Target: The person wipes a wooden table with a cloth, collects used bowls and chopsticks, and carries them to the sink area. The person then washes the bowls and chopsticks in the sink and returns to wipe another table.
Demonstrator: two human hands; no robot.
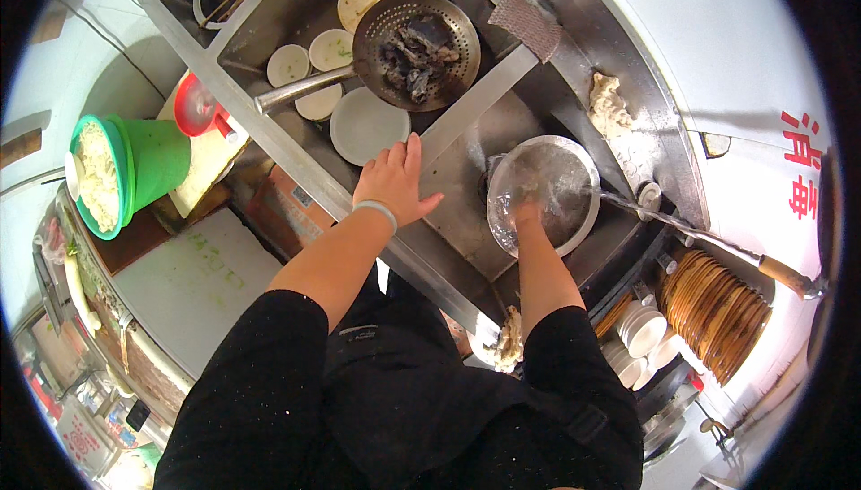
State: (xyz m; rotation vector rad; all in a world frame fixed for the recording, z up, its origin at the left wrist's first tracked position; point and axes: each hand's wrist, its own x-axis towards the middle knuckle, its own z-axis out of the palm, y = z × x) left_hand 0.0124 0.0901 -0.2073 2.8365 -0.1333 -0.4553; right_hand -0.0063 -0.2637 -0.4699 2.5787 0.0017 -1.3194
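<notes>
My left hand (397, 184) lies palm down at the front rim of a steel sink (464, 211), where the divider meets it. It holds nothing, thumb spread from the fingers. My right hand (529, 204) reaches into a round metal bowl (496, 234) in the right basin. Moving water blurs its fingers, so their grip is unclear. A water stream (625, 202) pours into the bowl from a wood-handled tap (783, 275). In the left basin, a perforated metal strainer ladle (464, 80) holds dark, wet pieces (420, 53) above white bowls (289, 65) and a pale plate (370, 127).
A mesh scouring cloth (528, 24) drapes over the divider's far end. A crumpled rag (609, 105) lies on the back ledge. At right stand stacked brown dishes (713, 312) and white cups (642, 332). A green bucket (158, 164) and red dipper (198, 107) are at left.
</notes>
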